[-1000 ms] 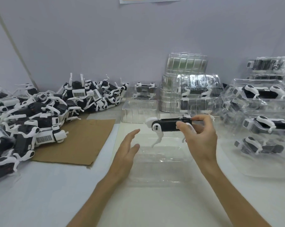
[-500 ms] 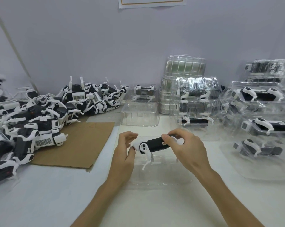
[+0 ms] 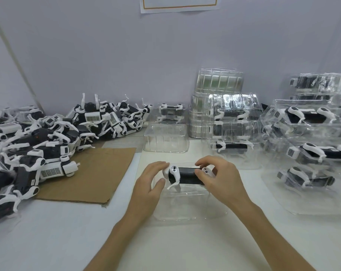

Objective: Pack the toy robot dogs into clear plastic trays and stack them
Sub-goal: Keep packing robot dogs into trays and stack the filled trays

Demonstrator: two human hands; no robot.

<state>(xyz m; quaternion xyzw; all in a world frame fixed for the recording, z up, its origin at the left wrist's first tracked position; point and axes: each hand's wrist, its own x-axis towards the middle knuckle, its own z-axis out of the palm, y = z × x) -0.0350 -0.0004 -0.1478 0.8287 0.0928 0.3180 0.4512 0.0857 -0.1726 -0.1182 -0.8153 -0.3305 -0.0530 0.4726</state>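
Observation:
A black-and-white toy robot dog lies level above an open clear plastic tray on the white table. My right hand grips the dog's right end, thumb below and fingers curled over the top. My left hand holds its left end, fingers over the white shoulder and thumb beneath. One white leg hangs down toward the tray.
A big heap of loose robot dogs covers the left side, partly on a brown cardboard sheet. An empty clear tray stands behind. Stacks of packed trays and more packed trays fill the back right.
The dog has come down and toward me, over the tray. My left hand rose from the tray's side and took hold of the dog's left end.

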